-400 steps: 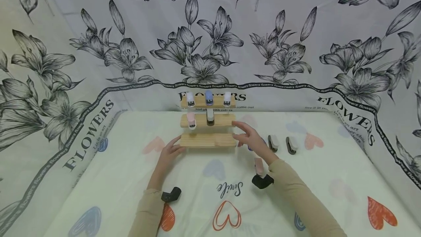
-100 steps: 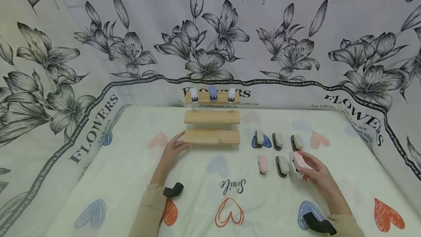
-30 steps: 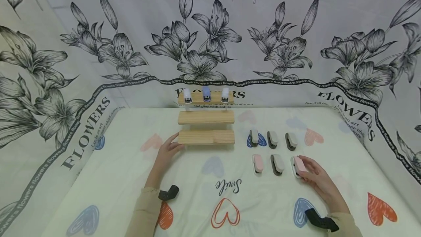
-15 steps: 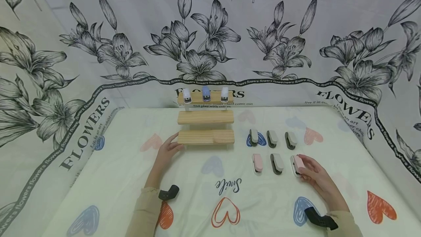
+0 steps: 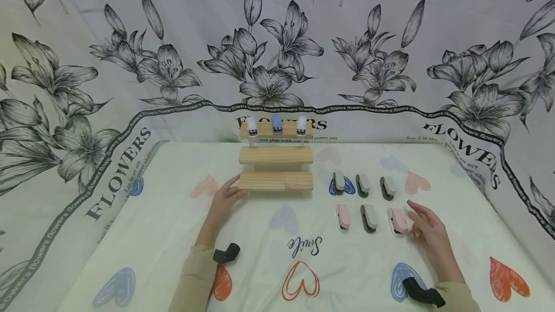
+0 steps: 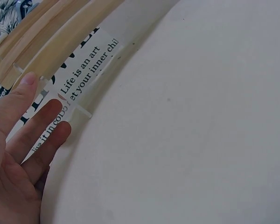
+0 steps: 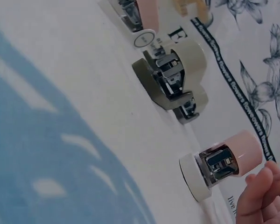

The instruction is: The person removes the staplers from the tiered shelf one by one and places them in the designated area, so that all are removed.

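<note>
A three-step wooden rack (image 5: 275,182) stands at the back middle of the table. My left hand (image 5: 225,199) rests at the left end of its lowest board, thumb tip on the wood (image 6: 46,60) and the other fingers loosely extended below. To the right, small staplers lie in two rows of three. The front row has a pink stapler (image 5: 343,217), a grey one (image 5: 369,218) and another pink one (image 5: 397,221). My right hand (image 5: 431,235) is just right of this last pink stapler (image 7: 245,151), fingers loosely bent and holding nothing.
Behind the front row lie three grey-topped staplers (image 5: 363,185) with dark bases. On the rack's top board sit two white staplers (image 5: 252,126) and a blue one (image 5: 277,124). A flower-printed curtain (image 5: 269,37) hangs behind the table.
The pink and grey staplers have left the rack's middle board since the oldest frame. My right hand set a pink stapler down at the front row's right end, then let go. My left hand stayed.
</note>
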Demonstrator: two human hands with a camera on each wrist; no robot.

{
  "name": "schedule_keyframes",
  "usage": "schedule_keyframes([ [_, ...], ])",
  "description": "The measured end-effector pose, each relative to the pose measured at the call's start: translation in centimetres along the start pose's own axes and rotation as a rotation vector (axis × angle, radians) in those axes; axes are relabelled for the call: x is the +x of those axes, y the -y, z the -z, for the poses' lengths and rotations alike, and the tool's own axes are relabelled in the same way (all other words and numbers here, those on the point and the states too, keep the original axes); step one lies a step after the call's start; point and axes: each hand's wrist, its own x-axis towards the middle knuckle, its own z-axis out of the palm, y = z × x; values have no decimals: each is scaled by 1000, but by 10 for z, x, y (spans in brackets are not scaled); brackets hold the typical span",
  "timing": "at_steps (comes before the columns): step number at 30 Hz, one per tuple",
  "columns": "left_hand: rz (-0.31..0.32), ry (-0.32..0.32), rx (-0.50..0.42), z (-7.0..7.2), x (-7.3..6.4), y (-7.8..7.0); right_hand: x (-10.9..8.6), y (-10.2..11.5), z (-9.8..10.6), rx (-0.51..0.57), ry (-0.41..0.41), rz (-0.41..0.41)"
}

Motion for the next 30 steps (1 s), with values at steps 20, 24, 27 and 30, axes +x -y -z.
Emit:
schedule_keyframes([
  [20, 16, -25, 40, -4, -4, 7, 56, 40, -33, 172, 143, 438],
  [24, 23, -24, 62, -5, -4, 5, 49, 79, -63, 199, 160, 457],
  [27, 27, -23, 67, -4, -4, 4, 53, 103, -88, 140, 182, 411],
  [30, 12, -21, 50, -2, -2, 3, 68, 118, -109, 15, 231, 373],
])
